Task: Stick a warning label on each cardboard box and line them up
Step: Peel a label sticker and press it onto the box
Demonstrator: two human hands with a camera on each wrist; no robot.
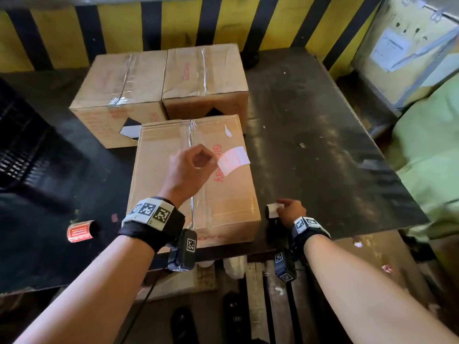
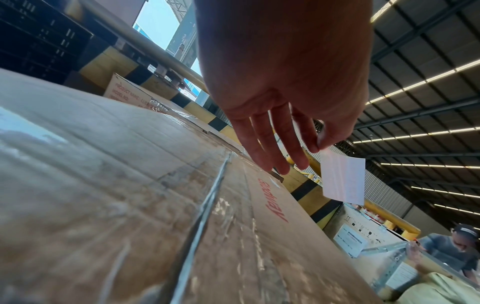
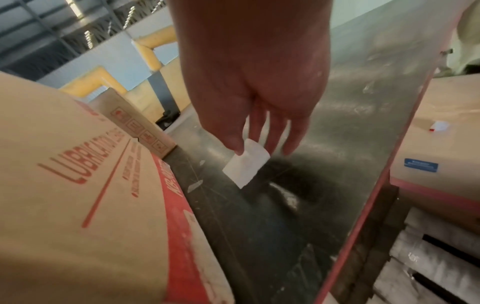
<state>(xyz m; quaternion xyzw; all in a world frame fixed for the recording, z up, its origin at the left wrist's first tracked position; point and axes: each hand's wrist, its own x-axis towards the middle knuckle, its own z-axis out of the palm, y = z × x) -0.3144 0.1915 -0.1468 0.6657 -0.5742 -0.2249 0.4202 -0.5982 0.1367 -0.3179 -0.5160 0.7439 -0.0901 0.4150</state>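
A taped cardboard box (image 1: 169, 194) with red print stands at the front of the dark table (image 1: 323, 157). My left hand (image 1: 191, 167) hovers over its top and pinches a pale pink label (image 1: 233, 158) by one edge; in the left wrist view the label (image 2: 342, 179) hangs from thumb and forefinger above the box (image 2: 130, 185). To the right of the box, low over the table, my right hand (image 1: 290, 211) pinches a small white backing paper (image 1: 274, 210), seen as the white paper (image 3: 246, 164) in the right wrist view. Two more boxes (image 1: 119, 83) (image 1: 206, 73) stand side by side behind.
A red label roll (image 1: 80, 230) lies on the table at front left. A black crate (image 1: 22, 135) stands at left. Yellow-black striped barrier (image 1: 173, 23) runs along the back. Green sacks (image 1: 429, 155) and a wrapped crate (image 1: 402, 50) stand right. Another person (image 2: 451, 251) is in the distance.
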